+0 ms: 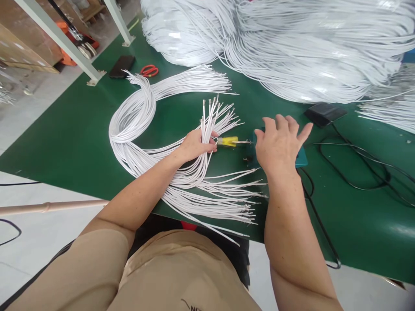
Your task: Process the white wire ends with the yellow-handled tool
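Note:
My left hand [198,144] is closed around several white wires [207,123] whose tips point up and away from me. Its fingertips are close to a yellow sleeve-like piece [229,141] on a thin metal rod. That rod runs into a small teal machine [301,157], largely covered by my right hand. With fingers spread, my right hand [279,140] is over the machine; whether it presses on it cannot be made out. A long looped bundle of white wires [129,114] lies left of my hands, and its loose ends fan out below them.
Large coils of white wire [311,47] cover the back of the green table [65,125]. Red-handled scissors [149,71] and a dark flat case [122,66] lie by a metal post [69,45]. A black box [325,113] and black cable [356,147] are at right.

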Demonstrator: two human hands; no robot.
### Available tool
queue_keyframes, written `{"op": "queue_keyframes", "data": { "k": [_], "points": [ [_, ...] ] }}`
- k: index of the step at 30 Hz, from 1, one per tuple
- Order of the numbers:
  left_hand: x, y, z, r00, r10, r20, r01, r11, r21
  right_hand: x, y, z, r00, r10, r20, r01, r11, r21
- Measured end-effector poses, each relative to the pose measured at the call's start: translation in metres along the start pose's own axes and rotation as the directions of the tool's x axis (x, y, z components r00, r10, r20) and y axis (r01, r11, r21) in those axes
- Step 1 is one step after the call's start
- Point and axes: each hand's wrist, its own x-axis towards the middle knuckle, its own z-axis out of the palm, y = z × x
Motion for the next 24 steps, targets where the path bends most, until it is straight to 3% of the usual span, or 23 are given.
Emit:
{"op": "queue_keyframes", "data": {
  "k": [6, 11, 15, 19, 21, 24],
  "points": [
    [-0.002, 0.0, -0.004, 1.0, -0.016, -0.001, 0.016, 0.996, -0.093, -0.002, 0.008, 0.009, 0.999, -0.011, 0.035, 0.011, 1.0, -0.007],
    [-0.006, 0.003, -0.008, 1.0, -0.026, -0.007, 0.024, 0.976, -0.218, 0.002, -0.002, -0.002, 1.0, 0.022, 0.012, -0.023, 0.998, 0.05],
    [-0.005, 0.003, -0.008, 1.0, 0.023, 0.002, -0.022, 0.945, -0.327, 0.0, -0.023, -0.013, 0.989, -0.146, 0.02, 0.135, 0.952, 0.276],
    [-0.005, 0.004, -0.007, 0.996, 0.094, 0.009, -0.083, 0.911, -0.404, -0.012, -0.049, -0.014, 0.861, -0.507, 0.049, 0.4, 0.732, 0.552],
    [-0.006, 0.004, -0.007, 0.995, 0.095, 0.006, -0.083, 0.9, -0.429, -0.017, -0.057, -0.011, 0.795, -0.605, 0.048, 0.471, 0.666, 0.579],
    [-0.005, 0.004, -0.007, 0.998, 0.067, 0.004, -0.057, 0.884, -0.464, -0.022, -0.062, -0.006, 0.744, -0.667, 0.04, 0.546, 0.641, 0.54]
  ]
}}
